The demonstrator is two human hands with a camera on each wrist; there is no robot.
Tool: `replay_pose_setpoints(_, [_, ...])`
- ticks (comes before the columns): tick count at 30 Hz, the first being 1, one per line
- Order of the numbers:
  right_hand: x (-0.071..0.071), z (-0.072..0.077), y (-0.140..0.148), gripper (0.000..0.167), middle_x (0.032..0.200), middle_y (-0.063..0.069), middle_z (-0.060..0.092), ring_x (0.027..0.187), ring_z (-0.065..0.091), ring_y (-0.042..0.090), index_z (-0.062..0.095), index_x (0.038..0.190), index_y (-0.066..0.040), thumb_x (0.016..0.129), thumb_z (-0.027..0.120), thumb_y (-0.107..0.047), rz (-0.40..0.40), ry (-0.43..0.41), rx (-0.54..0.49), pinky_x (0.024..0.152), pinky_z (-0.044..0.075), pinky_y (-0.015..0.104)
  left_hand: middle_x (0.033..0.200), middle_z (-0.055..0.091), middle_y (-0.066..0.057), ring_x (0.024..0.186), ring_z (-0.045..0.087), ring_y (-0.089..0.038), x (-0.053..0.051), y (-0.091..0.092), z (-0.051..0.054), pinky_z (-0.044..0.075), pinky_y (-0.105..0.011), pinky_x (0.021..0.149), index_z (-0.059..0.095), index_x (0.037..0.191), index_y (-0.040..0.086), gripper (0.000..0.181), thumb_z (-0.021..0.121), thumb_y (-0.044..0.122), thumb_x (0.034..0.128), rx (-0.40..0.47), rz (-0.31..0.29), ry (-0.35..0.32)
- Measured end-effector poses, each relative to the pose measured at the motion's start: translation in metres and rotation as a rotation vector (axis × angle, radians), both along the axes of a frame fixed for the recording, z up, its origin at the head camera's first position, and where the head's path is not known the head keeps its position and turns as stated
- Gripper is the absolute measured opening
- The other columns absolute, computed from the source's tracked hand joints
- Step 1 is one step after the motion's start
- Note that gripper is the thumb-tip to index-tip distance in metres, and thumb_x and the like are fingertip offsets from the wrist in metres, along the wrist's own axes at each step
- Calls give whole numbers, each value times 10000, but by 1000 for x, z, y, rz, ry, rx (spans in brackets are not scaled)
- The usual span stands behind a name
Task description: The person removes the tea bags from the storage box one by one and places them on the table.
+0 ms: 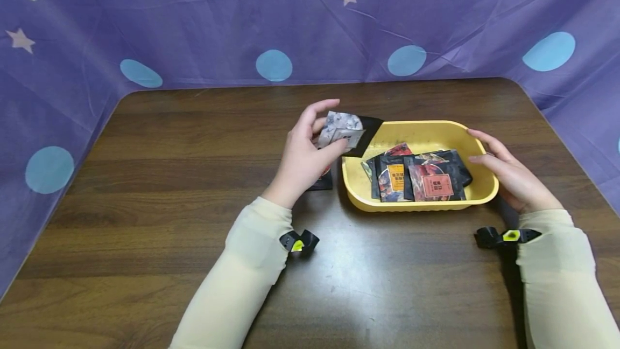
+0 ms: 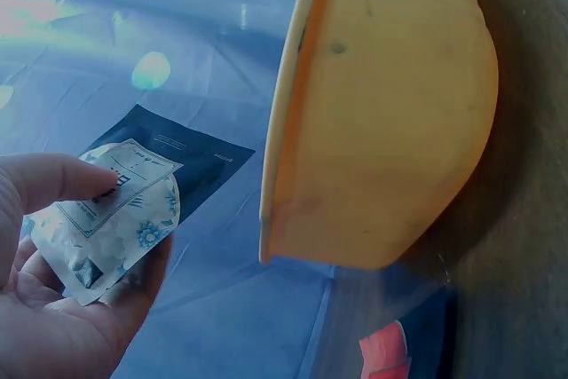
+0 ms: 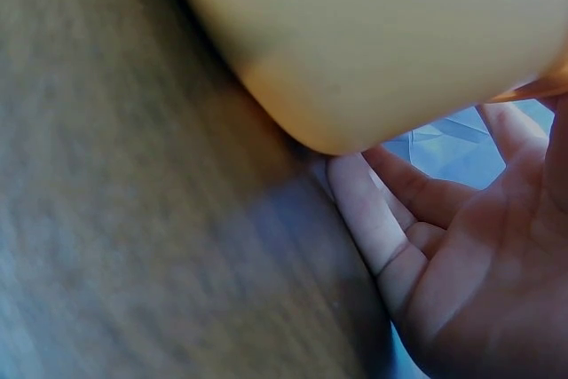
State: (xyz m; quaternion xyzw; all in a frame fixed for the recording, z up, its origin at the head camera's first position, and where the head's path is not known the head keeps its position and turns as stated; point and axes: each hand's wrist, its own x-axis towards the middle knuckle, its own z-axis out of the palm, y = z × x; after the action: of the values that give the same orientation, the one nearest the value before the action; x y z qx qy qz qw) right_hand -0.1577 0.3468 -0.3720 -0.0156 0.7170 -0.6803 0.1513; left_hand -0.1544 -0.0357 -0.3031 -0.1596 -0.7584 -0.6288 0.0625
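Observation:
Pinched between thumb and fingers of the left hand (image 1: 305, 152) is a black and white sachet (image 1: 345, 132), held at the left rim of a yellow basket (image 1: 416, 207). The left wrist view shows its blue flower print (image 2: 133, 210), with the thumb of the left hand (image 2: 62, 281) across its label. Several dark sachets with coloured labels (image 1: 436, 185) lie overlapping inside the basket. At the basket's right end, the right hand (image 1: 515, 176) touches the rim with extended fingers; in the right wrist view, the fingers of this hand (image 3: 461, 246) rest against the basket's outer wall (image 3: 390, 51).
On the wooden table (image 1: 184, 176), another dark sachet with some red (image 1: 322, 181) lies left of the basket, partly hidden by the left hand. A purple cloth with stars and blue dots (image 1: 218, 20) hangs behind the table and along its sides.

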Motion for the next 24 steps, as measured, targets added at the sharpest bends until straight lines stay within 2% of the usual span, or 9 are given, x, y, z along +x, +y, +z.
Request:
replay_pose_setpoints(2, [0,1,0,529,1292,-96,373,951,603,6,332,1466,-381,1032,463,-107,-3,-4,13,673,564,282,1137,713,-164,892,663,-163,1,-3,0,527,-211,696,532,1317,61,514,694,-28,837,13,22,-45])
replay_pose_setpoints(3, [0,1,0,531,1294,-94,376,952,603,4,329,1470,-381,1033,463,-112,-7,-6,21,676,563,281,1126,714,-173,905,661,-144,2,-4,0,526,-201,734,542,1283,42,476,698,-23,838,14,33,-60])
replay_pose_setpoints(5, [1,1,-1,534,1302,-94,379,964,597,-5,322,1479,-380,1035,463,-120,-13,-5,37,690,560,270,1084,716,-189,855,650,-123,2,-6,0,530,-203,717,560,1213,10,404,704,-12,836,12,56,-84])
replay_pose_setpoints(8, [0,0,-1,535,1311,-90,382,978,593,-7,321,1486,-371,1036,460,-117,-5,3,27,701,559,262,1039,712,-213,819,625,-89,3,-9,0,523,-201,728,576,1155,-18,352,690,-25,822,10,80,-79])
replay_pose_setpoints(12, [0,-1,-1,536,1310,-87,384,986,590,-4,331,1487,-360,1033,460,-106,8,15,0,703,559,259,1049,694,-235,843,596,-75,2,-14,0,491,-200,780,594,1171,-49,381,638,-72,793,33,84,-35])
replay_pose_setpoints(16, [0,-1,-2,534,1307,-83,388,985,589,-8,332,1486,-359,1033,461,-109,-10,12,19,708,557,254,1063,669,-235,860,586,-81,0,-20,-1,490,-192,793,616,1212,-54,419,660,-77,796,74,92,-41])
replay_pose_setpoints(24, [0,-2,0,521,1293,-89,397,980,596,-5,351,1465,-357,1031,448,-85,3,24,-26,705,557,250,1120,668,-176,801,627,-69,-4,-38,3,527,-196,633,584,1312,17,482,710,-10,848,132,122,-89])
